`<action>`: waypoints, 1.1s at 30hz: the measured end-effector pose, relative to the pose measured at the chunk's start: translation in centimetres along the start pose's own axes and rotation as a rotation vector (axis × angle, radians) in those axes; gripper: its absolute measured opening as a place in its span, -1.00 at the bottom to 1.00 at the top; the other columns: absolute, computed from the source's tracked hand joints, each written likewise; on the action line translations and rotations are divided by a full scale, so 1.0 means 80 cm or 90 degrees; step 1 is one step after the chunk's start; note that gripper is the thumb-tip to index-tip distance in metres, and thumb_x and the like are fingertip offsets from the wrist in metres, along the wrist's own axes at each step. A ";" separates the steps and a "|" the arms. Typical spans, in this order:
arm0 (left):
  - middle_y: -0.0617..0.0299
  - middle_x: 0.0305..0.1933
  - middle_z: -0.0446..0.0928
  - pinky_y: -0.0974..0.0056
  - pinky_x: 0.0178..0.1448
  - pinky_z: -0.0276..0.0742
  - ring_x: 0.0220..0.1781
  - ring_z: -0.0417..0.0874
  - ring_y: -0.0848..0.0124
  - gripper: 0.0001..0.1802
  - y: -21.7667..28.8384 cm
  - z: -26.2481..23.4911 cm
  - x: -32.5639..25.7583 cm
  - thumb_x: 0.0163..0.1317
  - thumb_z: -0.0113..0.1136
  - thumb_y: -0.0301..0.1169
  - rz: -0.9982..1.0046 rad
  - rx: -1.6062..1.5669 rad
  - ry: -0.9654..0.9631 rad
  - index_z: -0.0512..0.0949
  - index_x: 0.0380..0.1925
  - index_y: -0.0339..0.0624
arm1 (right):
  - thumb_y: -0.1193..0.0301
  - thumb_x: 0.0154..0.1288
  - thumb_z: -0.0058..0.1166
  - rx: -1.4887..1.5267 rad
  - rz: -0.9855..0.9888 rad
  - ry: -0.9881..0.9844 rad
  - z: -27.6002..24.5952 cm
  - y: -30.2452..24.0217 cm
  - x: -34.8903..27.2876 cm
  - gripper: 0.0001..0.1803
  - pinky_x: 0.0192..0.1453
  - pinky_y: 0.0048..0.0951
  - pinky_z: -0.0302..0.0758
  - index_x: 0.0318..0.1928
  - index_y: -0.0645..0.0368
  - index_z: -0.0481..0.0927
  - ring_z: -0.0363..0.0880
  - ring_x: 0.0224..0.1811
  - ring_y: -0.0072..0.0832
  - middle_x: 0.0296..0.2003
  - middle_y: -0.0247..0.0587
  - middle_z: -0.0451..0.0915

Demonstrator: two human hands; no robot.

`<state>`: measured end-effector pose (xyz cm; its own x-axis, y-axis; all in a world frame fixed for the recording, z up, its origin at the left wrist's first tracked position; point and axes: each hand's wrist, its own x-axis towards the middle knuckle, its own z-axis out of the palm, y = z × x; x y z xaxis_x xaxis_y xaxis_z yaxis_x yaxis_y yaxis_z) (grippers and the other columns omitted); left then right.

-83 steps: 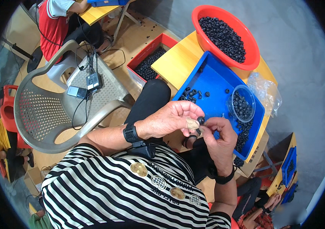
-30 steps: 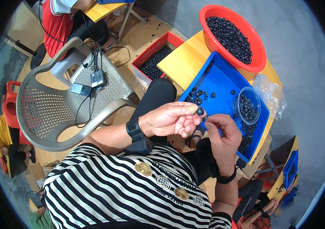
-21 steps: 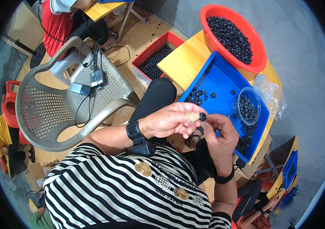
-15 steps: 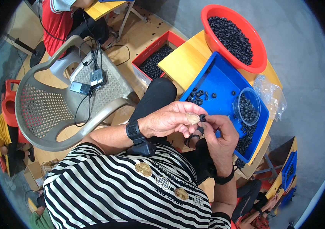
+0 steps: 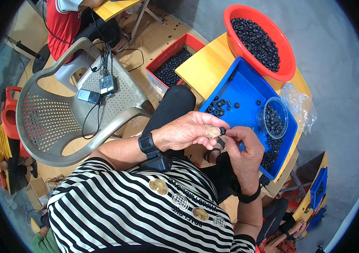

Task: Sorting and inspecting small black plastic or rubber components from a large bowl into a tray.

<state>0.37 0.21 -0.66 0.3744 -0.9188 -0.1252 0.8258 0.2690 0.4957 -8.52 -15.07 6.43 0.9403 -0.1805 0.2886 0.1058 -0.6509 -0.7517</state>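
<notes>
Part (image 5: 223,130), small and black, sits between fingertips of both hands, just right of tan thumb cover (image 5: 212,131). Left hand (image 5: 190,131) pinches it, thumb against fingers; this hand nearer. Right hand (image 5: 245,145) meets it from right, thumb and index drawn together; whether they grip it, cannot tell. Long axis hidden by fingers. Blue tray (image 5: 239,86) just beyond, loose black pieces (image 5: 221,102) inside.

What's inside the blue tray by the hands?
Loose black parts and a clear round tub holding more of them show in the blue tray. The left hand and right hand cover part of its near edge; what lies behind them is hidden.
</notes>
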 end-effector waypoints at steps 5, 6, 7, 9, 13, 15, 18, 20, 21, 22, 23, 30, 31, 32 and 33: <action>0.12 -0.19 0.59 0.44 -0.16 0.60 -0.30 0.64 0.48 -0.67 0.000 0.003 0.000 0.28 0.05 -0.51 -0.005 -0.014 -0.010 0.45 0.05 -0.35 | 0.66 -0.08 0.28 -0.020 -0.078 -0.010 -0.002 0.004 0.006 -0.79 -0.44 -0.56 0.47 -0.36 0.22 0.61 0.55 -0.44 -0.55 -0.43 -0.25 0.58; 0.12 -0.19 0.59 0.43 -0.15 0.60 -0.30 0.64 0.48 -0.67 0.000 0.002 0.000 0.29 0.05 -0.51 -0.003 -0.023 -0.021 0.44 0.05 -0.35 | 0.66 -0.09 0.28 -0.017 -0.090 -0.022 -0.003 0.005 0.007 -0.77 -0.45 -0.56 0.46 -0.34 0.21 0.61 0.54 -0.44 -0.55 -0.42 -0.25 0.58; 0.12 -0.19 0.59 0.43 -0.15 0.60 -0.30 0.64 0.48 -0.67 -0.001 0.001 0.000 0.29 0.05 -0.51 -0.004 -0.024 -0.022 0.44 0.05 -0.35 | 0.65 -0.09 0.29 -0.016 -0.102 -0.033 -0.003 0.005 0.006 -0.75 -0.46 -0.57 0.45 -0.31 0.21 0.62 0.54 -0.45 -0.56 -0.41 -0.25 0.58; 0.10 -0.18 0.59 0.42 -0.14 0.60 -0.28 0.64 0.45 -0.67 -0.002 -0.002 0.000 0.29 0.04 -0.51 -0.016 -0.076 -0.048 0.45 0.05 -0.33 | 0.64 -0.09 0.30 0.015 -0.087 -0.040 -0.003 0.005 0.005 -0.72 -0.47 -0.59 0.43 -0.28 0.20 0.62 0.53 -0.46 -0.56 -0.40 -0.25 0.57; 0.08 -0.17 0.59 0.40 -0.13 0.61 -0.26 0.65 0.41 -0.68 -0.007 -0.006 0.000 0.29 0.03 -0.51 -0.007 -0.127 -0.084 0.45 0.05 -0.31 | 0.70 -0.10 0.20 0.080 0.039 -0.025 -0.006 -0.002 0.001 -0.68 -0.45 -0.66 0.34 -0.23 0.23 0.62 0.42 -0.52 -0.62 -0.44 -0.29 0.51; 0.07 -0.16 0.59 0.40 -0.12 0.62 -0.25 0.66 0.37 -0.66 -0.007 -0.006 0.002 0.29 0.03 -0.50 -0.006 -0.137 -0.100 0.44 0.07 -0.29 | 0.68 -0.10 0.21 0.062 0.036 -0.036 -0.007 0.000 0.001 -0.67 -0.47 -0.66 0.31 -0.22 0.21 0.62 0.38 -0.54 -0.63 -0.45 -0.31 0.50; 0.06 -0.12 0.58 0.40 -0.12 0.61 -0.24 0.65 0.41 -0.65 -0.007 -0.005 0.003 0.30 0.02 -0.49 -0.028 -0.117 -0.086 0.41 0.09 -0.31 | 0.65 -0.11 0.22 0.015 -0.003 -0.027 -0.004 0.002 -0.001 -0.66 -0.51 -0.64 0.27 -0.22 0.17 0.62 0.33 -0.58 -0.64 -0.49 -0.34 0.46; 0.04 -0.07 0.56 0.43 -0.15 0.60 -0.27 0.64 0.46 -0.63 -0.005 -0.002 0.001 0.30 0.02 -0.48 -0.037 -0.050 -0.044 0.39 0.10 -0.34 | 0.64 -0.12 0.23 -0.022 -0.036 -0.008 0.000 0.006 -0.003 -0.67 -0.53 -0.63 0.25 -0.23 0.16 0.63 0.31 -0.60 -0.63 -0.51 -0.35 0.45; 0.04 -0.04 0.55 0.45 -0.17 0.58 -0.32 0.62 0.50 -0.62 0.000 0.004 0.000 0.30 0.03 -0.48 -0.034 -0.010 -0.043 0.38 0.10 -0.36 | 0.63 -0.12 0.23 -0.025 -0.061 -0.009 0.003 0.008 -0.003 -0.68 -0.53 -0.60 0.26 -0.24 0.14 0.63 0.31 -0.60 -0.61 -0.53 -0.35 0.43; 0.06 -0.07 0.55 0.46 -0.19 0.58 -0.35 0.60 0.52 -0.62 0.002 0.007 -0.003 0.29 0.04 -0.47 -0.039 0.014 -0.019 0.39 0.10 -0.36 | 0.63 -0.12 0.23 -0.026 -0.086 -0.012 0.005 0.011 -0.004 -0.68 -0.54 -0.57 0.26 -0.25 0.13 0.63 0.32 -0.61 -0.59 -0.56 -0.35 0.42; 0.10 -0.16 0.56 0.46 -0.20 0.59 -0.33 0.61 0.50 -0.64 -0.001 0.001 -0.005 0.30 0.04 -0.46 -0.036 0.013 -0.028 0.40 0.08 -0.33 | 0.63 -0.12 0.23 0.001 -0.085 -0.003 0.010 0.011 -0.006 -0.69 -0.53 -0.53 0.27 -0.26 0.13 0.63 0.32 -0.61 -0.56 -0.58 -0.34 0.39; 0.25 -0.42 0.55 0.50 -0.30 0.53 -0.43 0.59 0.53 -0.73 -0.009 -0.007 -0.002 0.30 0.06 -0.43 -0.056 0.065 -0.034 0.47 -0.03 -0.28 | 0.61 -0.07 0.26 0.018 -0.065 -0.031 0.002 0.017 -0.015 -0.70 -0.51 -0.60 0.33 -0.22 0.16 0.62 0.38 -0.58 -0.60 -0.52 -0.33 0.47; 0.21 -0.32 0.56 0.46 -0.29 0.55 -0.42 0.59 0.52 -0.73 -0.008 -0.008 -0.002 0.29 0.07 -0.42 -0.058 0.082 -0.038 0.48 -0.05 -0.30 | 0.60 -0.05 0.25 0.025 -0.041 -0.051 -0.004 0.016 -0.015 -0.71 -0.51 -0.59 0.35 -0.22 0.16 0.62 0.40 -0.57 -0.59 -0.50 -0.31 0.48; 0.16 -0.23 0.57 0.43 -0.27 0.57 -0.42 0.59 0.51 -0.73 -0.008 -0.007 -0.002 0.28 0.08 -0.42 -0.060 0.098 -0.040 0.48 -0.07 -0.32 | 0.60 -0.04 0.24 0.032 -0.017 -0.071 -0.010 0.017 -0.016 -0.72 -0.50 -0.58 0.36 -0.22 0.17 0.62 0.42 -0.57 -0.59 -0.49 -0.29 0.50; 0.16 -0.23 0.57 0.43 -0.27 0.57 -0.42 0.59 0.51 -0.73 -0.008 -0.006 -0.001 0.28 0.08 -0.42 -0.063 0.099 -0.042 0.48 -0.07 -0.32 | 0.54 -0.02 0.25 0.007 0.012 -0.074 -0.018 0.024 -0.019 -0.75 -0.45 -0.50 0.42 -0.24 0.15 0.62 0.48 -0.52 -0.48 -0.48 -0.25 0.52</action>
<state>0.01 0.28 -1.38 0.2623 -0.9568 -0.1257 0.7802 0.1336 0.6111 -10.17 -17.12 5.39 0.9731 -0.1054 0.2049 0.0914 -0.6397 -0.7631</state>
